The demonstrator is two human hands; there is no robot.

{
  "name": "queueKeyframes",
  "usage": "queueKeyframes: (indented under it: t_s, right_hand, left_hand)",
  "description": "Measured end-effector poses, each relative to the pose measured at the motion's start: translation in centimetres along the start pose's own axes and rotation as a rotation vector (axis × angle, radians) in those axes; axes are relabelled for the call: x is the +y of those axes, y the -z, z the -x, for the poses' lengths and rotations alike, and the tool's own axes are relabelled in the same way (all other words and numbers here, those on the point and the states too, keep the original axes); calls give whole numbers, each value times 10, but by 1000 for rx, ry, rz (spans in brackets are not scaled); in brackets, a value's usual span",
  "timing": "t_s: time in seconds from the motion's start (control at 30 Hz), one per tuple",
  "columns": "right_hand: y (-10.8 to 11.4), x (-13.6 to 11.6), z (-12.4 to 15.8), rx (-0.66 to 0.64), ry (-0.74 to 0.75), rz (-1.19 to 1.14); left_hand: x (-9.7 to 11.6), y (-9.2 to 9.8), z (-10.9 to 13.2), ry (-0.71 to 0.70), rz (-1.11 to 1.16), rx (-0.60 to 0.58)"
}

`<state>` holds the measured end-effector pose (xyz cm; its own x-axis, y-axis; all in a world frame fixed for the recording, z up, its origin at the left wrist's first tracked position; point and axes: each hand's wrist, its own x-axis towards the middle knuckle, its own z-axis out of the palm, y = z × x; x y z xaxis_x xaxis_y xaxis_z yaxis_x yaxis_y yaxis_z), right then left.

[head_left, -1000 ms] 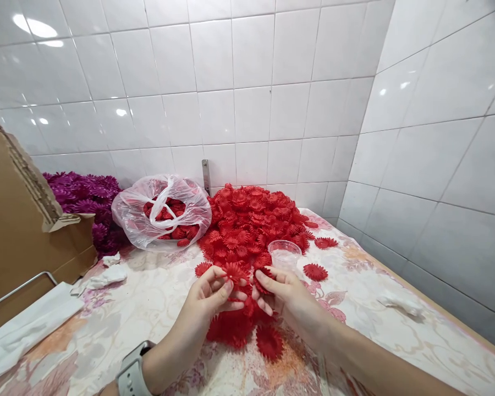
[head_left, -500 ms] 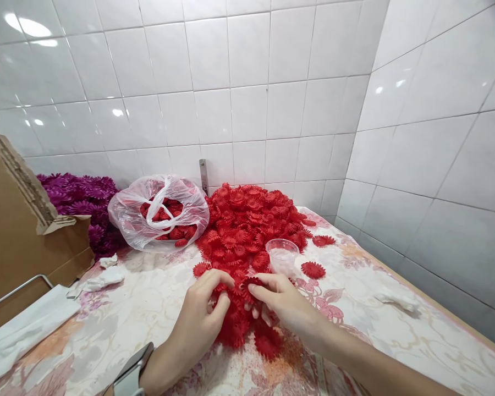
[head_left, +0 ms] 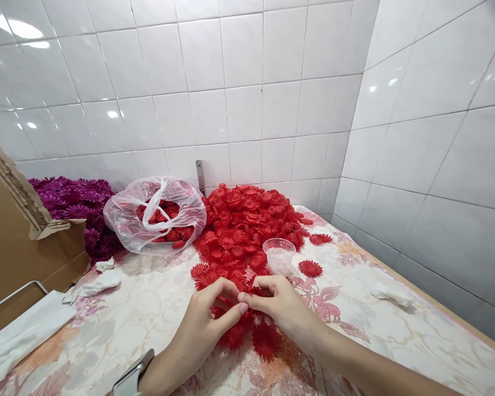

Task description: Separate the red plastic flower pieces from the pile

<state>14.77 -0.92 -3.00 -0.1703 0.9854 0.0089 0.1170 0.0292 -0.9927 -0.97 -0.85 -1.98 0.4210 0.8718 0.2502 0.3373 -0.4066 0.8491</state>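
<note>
My left hand (head_left: 215,312) and my right hand (head_left: 286,308) meet at their thumb tips over the near end of a heap of red artificial flowers (head_left: 247,220). Fingers of both hands are bent into a pinch around a red artificial flower, mostly covered by the fingers. Just beyond my right hand stands a clear plastic cup (head_left: 280,256) with whitish contents. A loose red flower (head_left: 266,340) lies below my hands, on the floral tablecloth (head_left: 157,324). My left wrist bears a watch (head_left: 134,374).
Left of the heap sits a clear plastic bag (head_left: 119,225) of red flowers, with purple flowers (head_left: 86,201) behind a cardboard box (head_left: 33,264). Crumpled tissues (head_left: 101,281) and a white sheet (head_left: 28,335) lie at left, another tissue (head_left: 394,297) at right. Tiled walls (head_left: 243,60) enclose the back and right.
My hands have come together until the thumbs meet. The flower in my right hand, plainly seen before, is now mostly hidden by fingers. The view has shifted slightly.
</note>
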Motion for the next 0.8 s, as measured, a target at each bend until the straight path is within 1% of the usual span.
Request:
queueKeyframes:
  t_s: [0.2,0.4,0.53,0.63,0.8]
  right_hand:
    - [0,-2,1,-19,0,-30]
    - [1,-2,0,-54,1,-27]
    - [0,-1,0,-94,-10,-41]
    - [0,0,0,-101,15,-22]
    - [1,2,0,-79,72,27]
  left_hand:
    - [-1,0,-1,53,88,-31]
    - [-4,1,-2,92,237,-62]
    - [-7,0,-1,111,308,-135]
    - [-8,-2,0,114,330,-174]
    - [-3,-3,3,124,302,-154]
